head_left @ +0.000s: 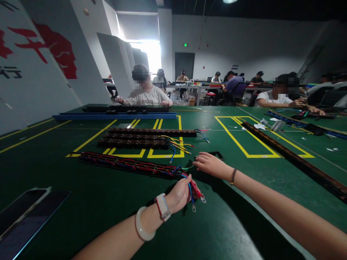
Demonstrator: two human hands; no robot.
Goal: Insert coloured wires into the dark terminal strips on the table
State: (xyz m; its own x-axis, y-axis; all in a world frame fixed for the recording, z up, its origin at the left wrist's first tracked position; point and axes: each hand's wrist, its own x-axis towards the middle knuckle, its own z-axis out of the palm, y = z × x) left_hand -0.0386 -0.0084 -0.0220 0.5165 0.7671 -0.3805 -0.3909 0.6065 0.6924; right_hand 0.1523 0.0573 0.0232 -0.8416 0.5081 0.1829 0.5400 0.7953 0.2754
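Observation:
My left hand (180, 195), with a watch and a pale bangle at its wrist, is closed around red cables (195, 188) and blue cables (192, 191). Metal ring terminals (203, 200) stick out past its fingers. These cables come from the right end of a long dark wiring strip (127, 164) laced with red and blue wires. Just beyond, my right hand (213, 165) pinches the end of a thin green wire (187, 168) from the same strip. Its fingertips are partly hidden. A small black frame (217, 155) lies behind the right hand.
Several similar strips (135, 141) with yellow and blue leads lie farther back, inside yellow tape outlines. Another long strip (292, 157) runs along the right. Dark flat screens (35, 216) sit at the left front. A blue rail (114, 116) and a seated person (148, 94) are opposite.

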